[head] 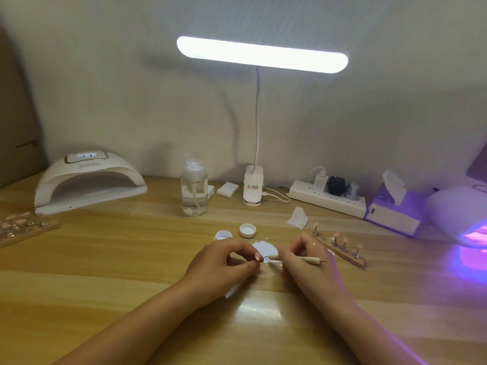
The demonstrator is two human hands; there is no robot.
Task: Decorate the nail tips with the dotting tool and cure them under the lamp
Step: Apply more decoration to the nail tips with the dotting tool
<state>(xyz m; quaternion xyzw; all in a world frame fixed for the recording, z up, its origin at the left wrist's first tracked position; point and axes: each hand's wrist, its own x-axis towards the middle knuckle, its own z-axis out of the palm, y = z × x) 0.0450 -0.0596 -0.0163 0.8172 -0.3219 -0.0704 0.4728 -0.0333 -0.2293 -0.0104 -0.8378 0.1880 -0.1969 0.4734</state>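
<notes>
My left hand (224, 262) pinches a small pink nail tip (259, 257) between thumb and fingers, low over the wooden table. My right hand (303, 255) grips a wooden dotting tool (300, 258), its front end pointing at the nail tip and its metal point sticking out to the right. Behind the hands lies a white palette sheet (264, 248) with gel on it. A wooden stand (342, 252) with several pink nail tips on holders sits just right of my right hand. A white curing lamp (89, 180) stands at the far left.
An open white gel jar (223, 235) and its lid (247, 230) sit behind my left hand. Further back are a clear pump bottle (193, 188), a lit desk lamp (262, 54), a power strip (326, 197) and a tissue box (395, 212). A second lamp (458, 219) glows purple at right. Another nail stand (23, 227) lies far left.
</notes>
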